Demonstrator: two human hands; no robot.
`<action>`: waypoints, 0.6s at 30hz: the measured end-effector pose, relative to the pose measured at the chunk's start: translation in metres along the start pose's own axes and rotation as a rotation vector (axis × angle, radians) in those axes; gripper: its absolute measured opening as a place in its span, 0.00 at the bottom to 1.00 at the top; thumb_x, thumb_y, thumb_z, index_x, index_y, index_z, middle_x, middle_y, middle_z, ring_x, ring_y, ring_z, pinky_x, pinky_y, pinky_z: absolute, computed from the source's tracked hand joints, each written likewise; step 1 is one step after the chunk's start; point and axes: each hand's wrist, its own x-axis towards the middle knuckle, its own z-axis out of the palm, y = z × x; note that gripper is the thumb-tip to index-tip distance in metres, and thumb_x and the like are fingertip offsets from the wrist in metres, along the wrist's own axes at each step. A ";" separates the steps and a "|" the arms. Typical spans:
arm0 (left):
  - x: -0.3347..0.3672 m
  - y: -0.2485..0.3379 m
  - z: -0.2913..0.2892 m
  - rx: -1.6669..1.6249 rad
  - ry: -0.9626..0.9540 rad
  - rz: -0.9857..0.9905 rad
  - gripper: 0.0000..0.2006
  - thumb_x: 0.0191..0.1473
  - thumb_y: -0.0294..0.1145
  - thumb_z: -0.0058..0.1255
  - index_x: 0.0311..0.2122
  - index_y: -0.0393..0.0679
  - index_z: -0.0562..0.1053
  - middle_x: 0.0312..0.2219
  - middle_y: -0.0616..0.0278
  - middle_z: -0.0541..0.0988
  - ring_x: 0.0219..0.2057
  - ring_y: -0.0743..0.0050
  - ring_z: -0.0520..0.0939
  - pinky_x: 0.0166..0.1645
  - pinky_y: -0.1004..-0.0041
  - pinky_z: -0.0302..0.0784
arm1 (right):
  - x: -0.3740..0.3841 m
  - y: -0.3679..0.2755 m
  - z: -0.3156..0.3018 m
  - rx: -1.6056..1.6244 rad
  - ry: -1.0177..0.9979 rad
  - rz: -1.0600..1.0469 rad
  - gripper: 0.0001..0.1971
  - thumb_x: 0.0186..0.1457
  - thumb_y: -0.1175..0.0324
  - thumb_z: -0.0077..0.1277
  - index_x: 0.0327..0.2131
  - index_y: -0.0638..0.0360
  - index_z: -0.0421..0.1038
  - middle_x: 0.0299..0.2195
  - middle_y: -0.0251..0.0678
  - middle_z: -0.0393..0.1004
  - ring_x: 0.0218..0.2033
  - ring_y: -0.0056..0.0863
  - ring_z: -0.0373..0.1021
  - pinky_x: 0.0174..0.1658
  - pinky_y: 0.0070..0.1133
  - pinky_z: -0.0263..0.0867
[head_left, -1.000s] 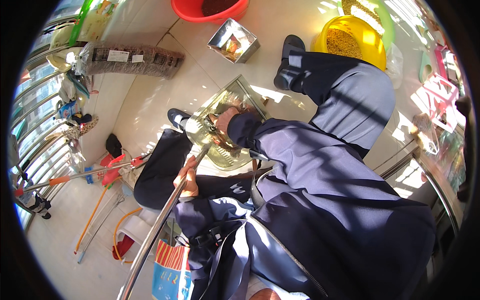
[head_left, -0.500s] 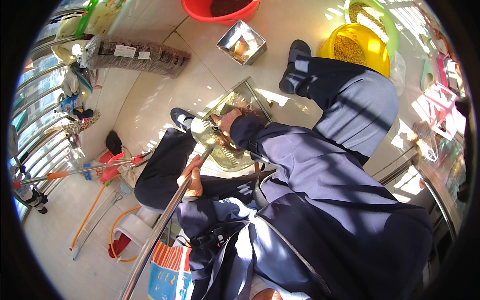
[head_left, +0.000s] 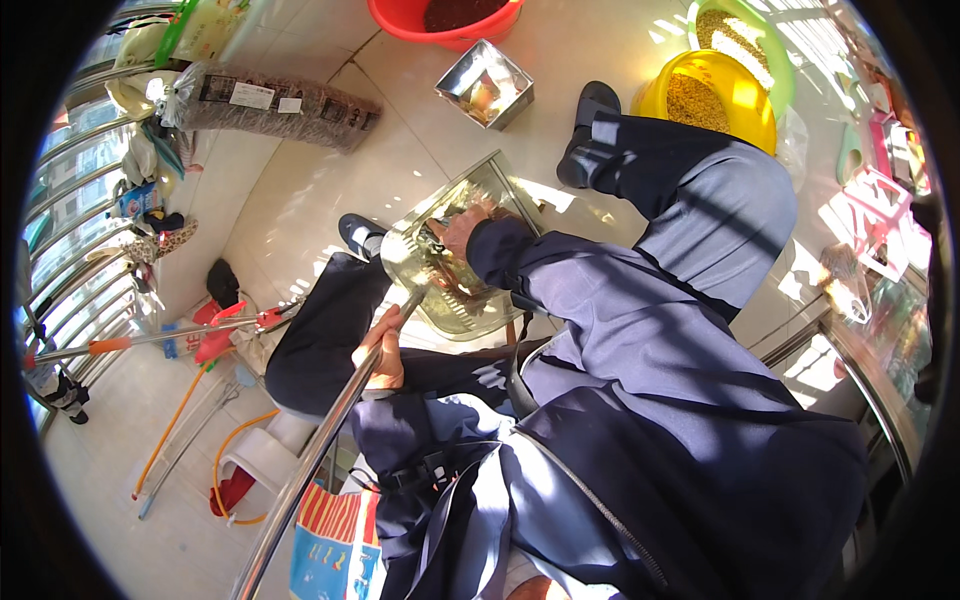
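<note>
A translucent greenish dustpan [head_left: 470, 318] with a row of teeth lies tilted between my feet. Its long metal handle [head_left: 318, 440] runs back past my left side. My left hand [head_left: 382, 352] is closed around that handle, close to the pan. Inside the pan is my right hand [head_left: 463, 232], with its fingers curled among dry, brownish, fluffy debris [head_left: 440, 272]. Whatever those fingers hold is partly hidden and too small to name.
Ahead stand an open shiny box [head_left: 487, 88] and a red basin [head_left: 450, 36] of dark material. Yellow [head_left: 752, 105] and green [head_left: 778, 60] tubs of grain stand right. A plastic-wrapped bundle [head_left: 285, 108] lies left, near railings [head_left: 80, 190]. Metal poles [head_left: 150, 342] lie left.
My right hand has shifted slightly within the dustpan, and more of the debris beside its fingers shows. My left hand keeps its hold on the handle.
</note>
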 end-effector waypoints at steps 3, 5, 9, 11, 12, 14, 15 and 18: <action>0.003 0.002 0.001 0.030 -0.014 -0.005 0.11 0.52 0.20 0.43 0.37 0.28 0.75 0.41 0.38 0.76 0.45 0.52 0.78 0.53 0.66 0.72 | -0.010 0.029 0.002 -0.030 0.042 0.032 0.30 0.56 0.65 0.38 0.63 0.55 0.49 0.29 0.34 0.79 0.27 0.31 0.75 0.25 0.31 0.65; 0.003 0.004 0.000 0.073 -0.011 -0.008 0.11 0.51 0.20 0.43 0.36 0.29 0.76 0.40 0.40 0.77 0.45 0.54 0.78 0.52 0.66 0.72 | -0.012 0.033 0.002 -0.005 0.063 0.044 0.30 0.56 0.66 0.39 0.62 0.56 0.50 0.28 0.35 0.78 0.25 0.31 0.75 0.25 0.31 0.65; 0.003 0.004 0.001 0.056 -0.005 -0.028 0.11 0.50 0.20 0.43 0.36 0.32 0.77 0.39 0.42 0.78 0.44 0.57 0.79 0.52 0.69 0.72 | -0.001 0.014 -0.004 -0.042 -0.034 -0.016 0.29 0.57 0.63 0.38 0.63 0.50 0.49 0.32 0.40 0.77 0.32 0.35 0.75 0.28 0.36 0.68; 0.003 0.003 0.002 0.056 -0.007 -0.018 0.11 0.50 0.20 0.43 0.36 0.31 0.77 0.39 0.42 0.78 0.44 0.57 0.79 0.52 0.69 0.71 | 0.006 0.006 -0.006 -0.046 -0.035 -0.105 0.28 0.59 0.64 0.34 0.63 0.48 0.48 0.38 0.45 0.76 0.33 0.38 0.75 0.31 0.39 0.69; 0.004 0.003 0.001 0.060 0.004 -0.027 0.11 0.50 0.20 0.43 0.36 0.31 0.77 0.39 0.42 0.78 0.44 0.57 0.79 0.52 0.69 0.71 | 0.008 0.007 -0.006 -0.071 -0.023 -0.083 0.27 0.59 0.64 0.34 0.63 0.47 0.48 0.37 0.44 0.76 0.32 0.37 0.75 0.30 0.38 0.69; 0.003 0.004 0.003 0.032 -0.005 -0.007 0.11 0.51 0.20 0.43 0.36 0.31 0.77 0.39 0.42 0.78 0.44 0.57 0.79 0.52 0.68 0.71 | 0.008 0.014 -0.006 -0.075 -0.003 -0.098 0.27 0.59 0.64 0.34 0.63 0.44 0.49 0.34 0.43 0.77 0.31 0.36 0.76 0.28 0.36 0.69; 0.004 0.005 0.003 0.033 -0.012 -0.035 0.11 0.51 0.20 0.43 0.36 0.31 0.77 0.39 0.42 0.78 0.44 0.56 0.79 0.52 0.68 0.72 | 0.006 0.023 -0.006 -0.094 -0.026 -0.109 0.26 0.59 0.64 0.35 0.62 0.41 0.50 0.31 0.40 0.78 0.29 0.33 0.76 0.28 0.33 0.68; 0.003 0.010 0.003 0.095 -0.023 0.007 0.11 0.51 0.19 0.43 0.36 0.32 0.77 0.39 0.42 0.78 0.45 0.55 0.79 0.52 0.68 0.72 | -0.001 0.036 -0.004 -0.091 -0.017 0.042 0.27 0.58 0.65 0.37 0.62 0.48 0.50 0.30 0.36 0.79 0.30 0.33 0.76 0.27 0.32 0.68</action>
